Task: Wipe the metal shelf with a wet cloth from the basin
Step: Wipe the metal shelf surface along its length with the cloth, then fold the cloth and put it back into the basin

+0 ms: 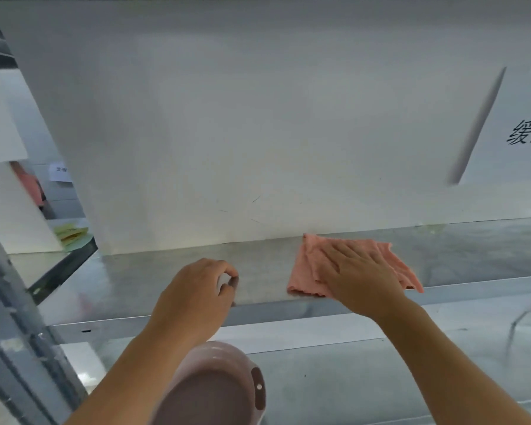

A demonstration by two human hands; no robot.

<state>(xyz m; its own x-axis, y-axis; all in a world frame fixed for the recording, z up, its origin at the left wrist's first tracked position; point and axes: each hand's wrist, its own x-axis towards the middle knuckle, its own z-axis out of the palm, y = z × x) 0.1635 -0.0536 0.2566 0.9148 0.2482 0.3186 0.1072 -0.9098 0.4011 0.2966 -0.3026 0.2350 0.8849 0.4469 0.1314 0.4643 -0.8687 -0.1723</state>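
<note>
A big white board [258, 118] stood upright along the back of the grey metal shelf [154, 277], filling most of the view, with black handwritten characters at its far right edge. The shelf's flat galvanised surface ran across in front of that board, its front lip nearest the camera. Below the shelf's front lip sat a pale pink plastic basin [215, 384], only partly in view and half hidden by the left forearm. On the shelf, right of centre and close up to the board, lay the salmon-pink cloth [310, 268], folded and rumpled. The right hand [359, 271] was pressed flat on top of that cloth, fingers spread wide, palm down, clasping nothing. The left hand [196, 289] rested on the shelf well apart from the cloth, towards the shelf's left, curled into a loose fist; something pale showed between thumb and fingers, too unclear to name
</note>
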